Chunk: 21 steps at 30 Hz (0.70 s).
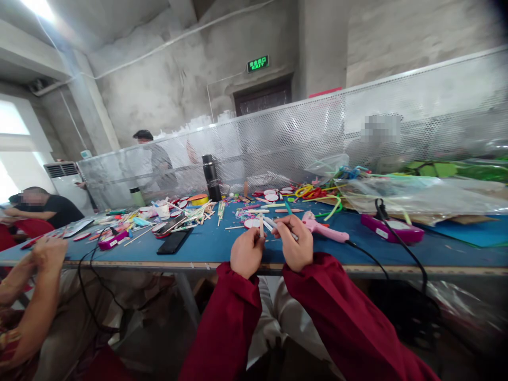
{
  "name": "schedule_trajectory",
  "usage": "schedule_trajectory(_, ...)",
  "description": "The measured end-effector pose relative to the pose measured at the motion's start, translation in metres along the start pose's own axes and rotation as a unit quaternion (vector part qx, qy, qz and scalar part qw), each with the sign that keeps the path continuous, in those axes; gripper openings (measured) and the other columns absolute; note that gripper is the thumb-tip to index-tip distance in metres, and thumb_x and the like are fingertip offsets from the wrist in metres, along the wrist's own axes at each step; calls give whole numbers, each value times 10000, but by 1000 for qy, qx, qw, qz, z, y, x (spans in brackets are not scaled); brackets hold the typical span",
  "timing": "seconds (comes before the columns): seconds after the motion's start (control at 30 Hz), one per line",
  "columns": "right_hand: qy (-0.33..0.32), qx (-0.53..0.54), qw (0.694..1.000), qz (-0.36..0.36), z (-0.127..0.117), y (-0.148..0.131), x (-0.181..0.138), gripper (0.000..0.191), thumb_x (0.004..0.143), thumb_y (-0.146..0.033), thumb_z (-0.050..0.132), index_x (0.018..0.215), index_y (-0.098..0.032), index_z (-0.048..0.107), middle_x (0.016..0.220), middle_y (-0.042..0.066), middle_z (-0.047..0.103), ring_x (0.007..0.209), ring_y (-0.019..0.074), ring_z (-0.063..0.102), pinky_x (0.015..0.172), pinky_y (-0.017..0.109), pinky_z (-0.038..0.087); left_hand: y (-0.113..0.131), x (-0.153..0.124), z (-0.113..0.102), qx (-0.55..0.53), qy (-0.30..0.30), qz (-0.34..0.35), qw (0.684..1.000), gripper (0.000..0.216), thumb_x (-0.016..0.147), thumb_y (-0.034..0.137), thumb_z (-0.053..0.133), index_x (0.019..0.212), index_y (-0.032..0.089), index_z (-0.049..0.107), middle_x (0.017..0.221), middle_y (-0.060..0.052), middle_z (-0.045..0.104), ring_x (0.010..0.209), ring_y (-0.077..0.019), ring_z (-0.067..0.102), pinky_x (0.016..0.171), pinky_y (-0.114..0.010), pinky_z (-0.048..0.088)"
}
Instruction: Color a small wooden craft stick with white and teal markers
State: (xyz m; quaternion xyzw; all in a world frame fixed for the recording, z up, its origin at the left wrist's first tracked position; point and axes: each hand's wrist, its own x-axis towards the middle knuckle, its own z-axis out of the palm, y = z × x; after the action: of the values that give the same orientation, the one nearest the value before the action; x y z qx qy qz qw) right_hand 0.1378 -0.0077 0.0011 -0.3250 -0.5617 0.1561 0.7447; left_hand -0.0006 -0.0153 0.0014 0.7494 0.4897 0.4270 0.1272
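Note:
Both my hands are raised just in front of the blue table's near edge (206, 263), in dark red sleeves. My left hand (246, 253) is closed around a thin pale wooden stick (261, 226) that stands upright from its fingers. My right hand (296, 243) pinches a slim grey-white pen-like stick (273, 224) that slants up to the left, its tip close to the wooden stick. A pink glue gun (323, 228) lies on the table just right of my right hand, its black cord running off the edge.
A black phone (173, 241), a black flask (211, 178), scattered wooden sticks, round red-and-white discs and coloured pipe cleaners (317, 193) cover the table. A second purple glue gun (391, 229) lies right. Another person's arm (35, 296) is at my left. A perforated metal screen (297, 137) backs the table.

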Motion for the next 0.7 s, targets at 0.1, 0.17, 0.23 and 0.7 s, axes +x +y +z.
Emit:
schedule_trajectory(0.1,7,-2,1000,-2,0,0,0,121,877,-295,567,814,-212,630,646,-19,646,571,155,608,567,284,475,0,1,0,-5,1,1,1000,111,923,208,536,973,233,632,828,12,696,801,-153,617,724,-251,419)
schedule_trajectory(0.17,4,-3,1000,-2,0,0,0,125,879,-296,566,814,-212,631,650,-18,646,576,156,610,571,283,476,0,1,1,-6,2,3,1000,110,922,209,537,970,234,632,819,15,695,796,-154,617,720,-253,415)
schedule_trajectory(0.23,0,-1,1000,-1,0,0,0,130,881,-295,561,809,-212,631,642,-20,639,570,155,606,570,284,476,-1,1,1,-4,3,4,1000,107,920,209,539,963,236,633,811,17,694,790,-155,618,717,-255,411)
schedule_trajectory(0.7,4,-1,1000,-3,0,2,0,124,885,-291,561,811,-217,627,653,-19,650,575,158,612,575,289,479,1,0,-1,8,-5,0,1000,114,931,209,533,975,237,634,817,14,701,800,-155,622,727,-250,416)
